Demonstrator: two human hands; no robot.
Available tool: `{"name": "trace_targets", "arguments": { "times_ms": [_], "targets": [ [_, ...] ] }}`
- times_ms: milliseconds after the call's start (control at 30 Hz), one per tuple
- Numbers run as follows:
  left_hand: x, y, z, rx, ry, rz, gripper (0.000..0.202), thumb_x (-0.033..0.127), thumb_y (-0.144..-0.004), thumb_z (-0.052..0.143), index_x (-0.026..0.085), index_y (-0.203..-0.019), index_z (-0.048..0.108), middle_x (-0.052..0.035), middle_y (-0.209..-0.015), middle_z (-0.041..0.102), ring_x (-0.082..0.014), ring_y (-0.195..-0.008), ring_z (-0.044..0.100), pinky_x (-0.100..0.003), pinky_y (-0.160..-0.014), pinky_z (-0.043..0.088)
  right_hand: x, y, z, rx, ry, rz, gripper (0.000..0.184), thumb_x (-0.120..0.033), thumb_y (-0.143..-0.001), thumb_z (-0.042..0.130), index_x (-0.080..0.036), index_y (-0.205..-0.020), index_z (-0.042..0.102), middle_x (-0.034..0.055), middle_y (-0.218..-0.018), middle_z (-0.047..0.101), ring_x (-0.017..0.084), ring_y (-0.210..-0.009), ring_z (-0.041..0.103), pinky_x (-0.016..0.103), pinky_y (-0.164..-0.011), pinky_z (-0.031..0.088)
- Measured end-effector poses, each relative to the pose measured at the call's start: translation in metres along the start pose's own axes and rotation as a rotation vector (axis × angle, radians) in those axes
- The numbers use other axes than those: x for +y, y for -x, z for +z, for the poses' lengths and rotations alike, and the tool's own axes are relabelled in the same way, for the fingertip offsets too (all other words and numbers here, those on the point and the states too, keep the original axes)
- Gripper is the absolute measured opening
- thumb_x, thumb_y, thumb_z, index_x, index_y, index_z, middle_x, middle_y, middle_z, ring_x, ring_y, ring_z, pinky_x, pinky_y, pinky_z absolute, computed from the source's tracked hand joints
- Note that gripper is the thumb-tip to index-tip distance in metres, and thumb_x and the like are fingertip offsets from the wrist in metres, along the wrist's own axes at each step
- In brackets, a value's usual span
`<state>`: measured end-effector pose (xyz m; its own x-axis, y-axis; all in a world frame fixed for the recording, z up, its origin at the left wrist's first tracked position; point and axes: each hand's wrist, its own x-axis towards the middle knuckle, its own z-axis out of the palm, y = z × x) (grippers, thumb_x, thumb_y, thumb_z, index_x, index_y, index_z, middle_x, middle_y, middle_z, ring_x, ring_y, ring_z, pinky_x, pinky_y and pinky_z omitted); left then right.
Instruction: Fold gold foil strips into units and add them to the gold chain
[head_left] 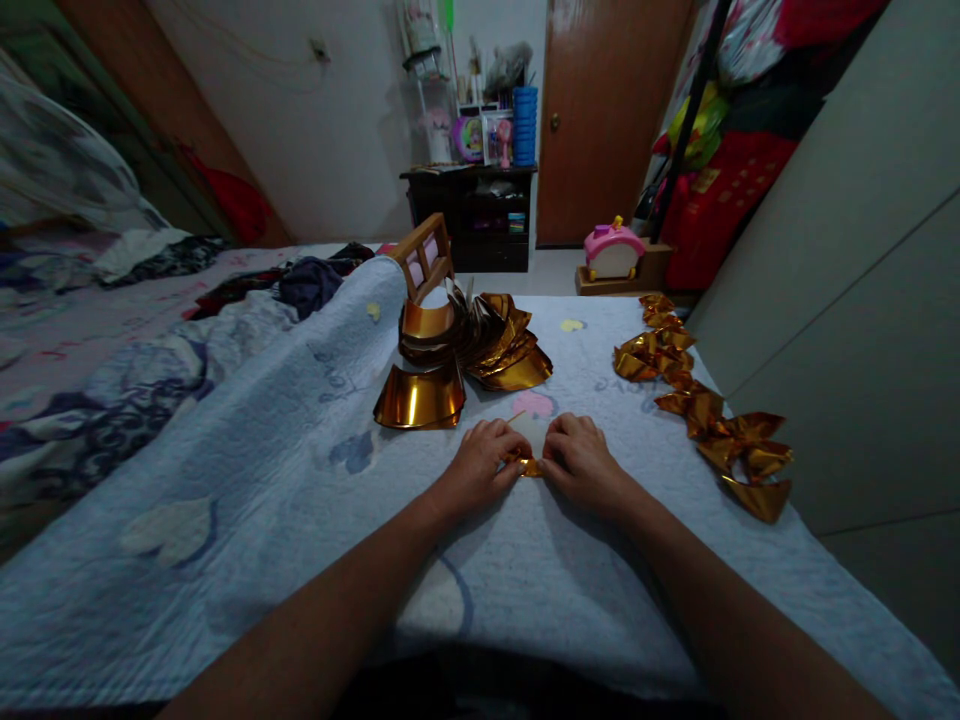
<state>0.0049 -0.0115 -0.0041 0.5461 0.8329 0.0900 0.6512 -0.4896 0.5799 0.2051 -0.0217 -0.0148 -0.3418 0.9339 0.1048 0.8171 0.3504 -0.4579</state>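
Note:
Between my two hands, on the pale blue bedspread, is a small sheet of shiny gold foil paper (531,467), pale on its other face. My left hand (491,455) pinches its left side, and my right hand (581,455) pinches the right. The fingers cover most of the sheet, so its folds are hard to make out. Ahead and to the left lie fanned stacks of curved gold foil paper (424,395). Off to the right runs a row of folded gold foil pieces (694,400), several of them touching or overlapping.
A light blue bedspread (315,570) with heart patterns covers the surface under my hands. Rumpled clothes and bedding (172,390) lie on the left. A wooden frame (431,250) stands behind the foil stacks, and a pale cabinet (855,330) rises along the right edge.

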Motion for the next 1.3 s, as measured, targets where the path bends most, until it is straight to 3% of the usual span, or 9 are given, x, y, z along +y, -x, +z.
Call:
{"name": "trace_targets", "arguments": {
  "times_ms": [667, 867, 1300],
  "targets": [
    [0.001, -0.002, 0.001, -0.035, -0.051, -0.018, 0.011, 0.021, -0.09, 0.064, 0.022, -0.099, 0.07, -0.0047, -0.103, 0.062, -0.024, -0.104, 0.053, -0.037, -0.094, 0.041, -0.009, 0.004, -0.004, -0.032, 0.034, 0.022, 0.005, -0.021, -0.088, 0.06, -0.02, -0.092, 0.065, 0.0103, -0.118, 0.057, 0.027, -0.109, 0.048, 0.04, -0.092, 0.035],
    [0.002, -0.002, 0.001, -0.036, -0.064, -0.034, 0.012, 0.024, -0.09, 0.065, 0.021, -0.101, 0.069, -0.0051, -0.103, 0.061, -0.0244, -0.103, 0.053, -0.037, -0.094, 0.042, -0.014, 0.002, 0.002, 0.026, 0.106, 0.055, 0.016, -0.033, -0.094, 0.057, -0.019, -0.09, 0.064, 0.0103, -0.116, 0.058, 0.028, -0.108, 0.049, 0.042, -0.092, 0.036],
    [-0.003, -0.001, -0.003, -0.101, -0.04, 0.018, 0.013, 0.023, -0.092, 0.062, 0.022, -0.104, 0.065, -0.005, -0.108, 0.06, -0.0239, -0.106, 0.051, -0.038, -0.096, 0.041, -0.015, 0.003, 0.005, 0.039, 0.16, 0.057, 0.021, -0.041, -0.091, 0.061, -0.02, -0.09, 0.062, 0.0107, -0.112, 0.058, 0.03, -0.107, 0.05, 0.043, -0.09, 0.037]
  ]
}}
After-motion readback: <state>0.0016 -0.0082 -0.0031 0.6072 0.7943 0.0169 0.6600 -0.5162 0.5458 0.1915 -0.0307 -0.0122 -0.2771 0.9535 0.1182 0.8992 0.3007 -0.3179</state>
